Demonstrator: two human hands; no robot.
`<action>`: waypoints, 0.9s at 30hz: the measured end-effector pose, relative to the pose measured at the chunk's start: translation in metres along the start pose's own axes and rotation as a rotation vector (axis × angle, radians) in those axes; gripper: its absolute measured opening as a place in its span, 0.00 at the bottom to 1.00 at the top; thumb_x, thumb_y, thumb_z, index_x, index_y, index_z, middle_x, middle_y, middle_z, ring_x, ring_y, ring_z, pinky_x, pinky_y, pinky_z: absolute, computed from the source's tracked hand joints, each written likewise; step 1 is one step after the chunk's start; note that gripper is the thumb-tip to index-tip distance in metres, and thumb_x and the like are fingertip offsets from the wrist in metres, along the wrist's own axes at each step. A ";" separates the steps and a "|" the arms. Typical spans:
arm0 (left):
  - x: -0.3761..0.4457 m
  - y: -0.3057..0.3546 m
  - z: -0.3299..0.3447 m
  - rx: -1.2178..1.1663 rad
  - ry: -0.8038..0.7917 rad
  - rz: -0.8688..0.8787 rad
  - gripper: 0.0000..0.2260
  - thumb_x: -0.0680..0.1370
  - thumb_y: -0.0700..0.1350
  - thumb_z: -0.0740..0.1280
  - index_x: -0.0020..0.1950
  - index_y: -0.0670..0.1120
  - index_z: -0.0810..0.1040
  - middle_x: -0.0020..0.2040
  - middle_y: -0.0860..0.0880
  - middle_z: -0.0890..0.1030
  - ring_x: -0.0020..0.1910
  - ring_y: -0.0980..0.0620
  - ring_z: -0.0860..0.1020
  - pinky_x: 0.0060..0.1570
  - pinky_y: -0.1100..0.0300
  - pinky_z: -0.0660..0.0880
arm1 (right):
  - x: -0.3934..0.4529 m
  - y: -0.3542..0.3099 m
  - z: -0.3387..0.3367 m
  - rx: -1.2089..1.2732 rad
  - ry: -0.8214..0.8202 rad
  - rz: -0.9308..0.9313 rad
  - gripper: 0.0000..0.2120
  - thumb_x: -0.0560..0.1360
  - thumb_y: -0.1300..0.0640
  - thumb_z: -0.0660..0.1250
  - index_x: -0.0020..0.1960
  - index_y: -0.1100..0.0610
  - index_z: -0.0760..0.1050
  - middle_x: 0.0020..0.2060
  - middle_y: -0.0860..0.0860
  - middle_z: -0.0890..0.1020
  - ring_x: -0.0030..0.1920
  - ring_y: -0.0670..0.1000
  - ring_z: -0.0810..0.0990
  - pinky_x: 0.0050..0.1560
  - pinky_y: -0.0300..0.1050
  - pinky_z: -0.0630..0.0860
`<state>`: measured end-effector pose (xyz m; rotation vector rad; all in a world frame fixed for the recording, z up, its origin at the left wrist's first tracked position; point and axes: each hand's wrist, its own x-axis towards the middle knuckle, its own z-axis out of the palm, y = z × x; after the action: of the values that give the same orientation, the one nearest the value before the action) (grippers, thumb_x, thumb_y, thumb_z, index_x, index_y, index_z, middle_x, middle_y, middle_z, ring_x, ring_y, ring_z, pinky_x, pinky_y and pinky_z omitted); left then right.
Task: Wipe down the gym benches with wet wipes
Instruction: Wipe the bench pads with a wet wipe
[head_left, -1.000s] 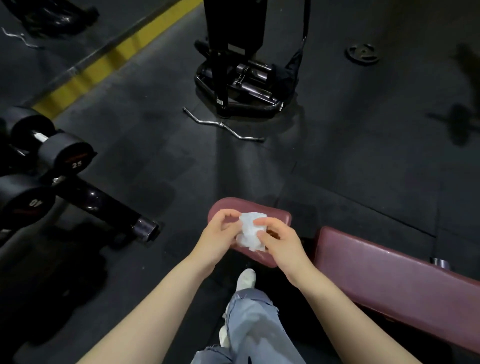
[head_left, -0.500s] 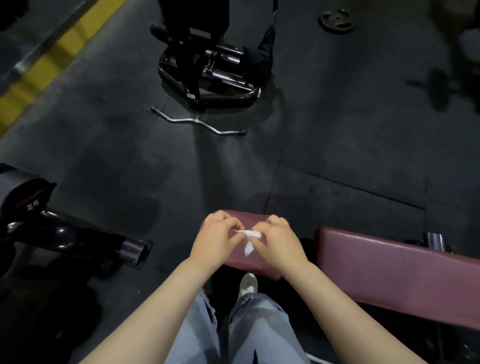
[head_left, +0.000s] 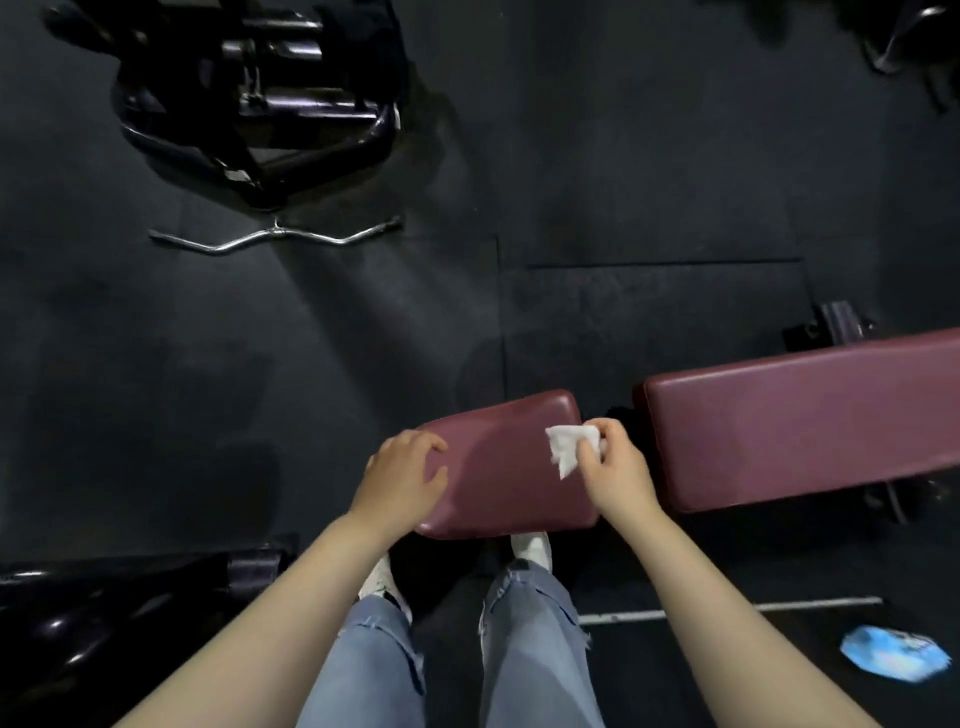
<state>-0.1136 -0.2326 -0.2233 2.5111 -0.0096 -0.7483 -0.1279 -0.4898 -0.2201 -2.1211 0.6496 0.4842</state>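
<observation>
Right hand (head_left: 618, 470) pinching crumpled white wet wipe (head_left: 567, 448) between thumb and fingers, at right edge of maroon seat pad (head_left: 506, 483) — wipe over pad's upper right corner. Left hand (head_left: 402, 475) on pad's left end, fingers loosely spread, holding nothing. Longer maroon back pad (head_left: 800, 426) just beside, right of gap. Curl bar (head_left: 275, 239) on black floor (head_left: 260, 364) — well apart.

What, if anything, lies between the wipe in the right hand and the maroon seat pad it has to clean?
Nothing visible does. The right hand pinches the white wet wipe over the seat pad near its right edge. The left hand rests on the pad's left edge, clear of the wipe, and the middle of the pad is bare.
</observation>
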 end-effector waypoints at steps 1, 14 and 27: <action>0.008 -0.012 0.004 0.028 -0.019 -0.008 0.13 0.78 0.48 0.65 0.63 0.52 0.75 0.65 0.53 0.75 0.66 0.49 0.71 0.67 0.52 0.65 | 0.010 0.007 0.007 -0.011 0.010 0.000 0.09 0.80 0.56 0.59 0.58 0.50 0.75 0.47 0.50 0.81 0.47 0.52 0.79 0.40 0.43 0.70; 0.068 -0.143 0.130 -0.171 -0.097 -0.232 0.24 0.77 0.41 0.64 0.73 0.48 0.67 0.74 0.50 0.67 0.73 0.48 0.62 0.72 0.54 0.58 | 0.186 0.090 0.109 -0.338 0.393 -0.102 0.16 0.83 0.56 0.57 0.67 0.57 0.75 0.62 0.54 0.80 0.63 0.56 0.77 0.64 0.48 0.71; 0.068 -0.182 0.152 -0.565 0.109 -0.426 0.26 0.77 0.38 0.62 0.74 0.52 0.66 0.71 0.53 0.70 0.69 0.57 0.68 0.65 0.59 0.65 | 0.142 0.051 0.298 -0.533 0.074 -0.516 0.13 0.70 0.63 0.55 0.48 0.56 0.76 0.47 0.54 0.79 0.50 0.57 0.76 0.55 0.49 0.71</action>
<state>-0.1580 -0.1569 -0.4539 2.0152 0.6947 -0.6551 -0.0789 -0.3122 -0.4990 -2.6973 -0.0197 0.3073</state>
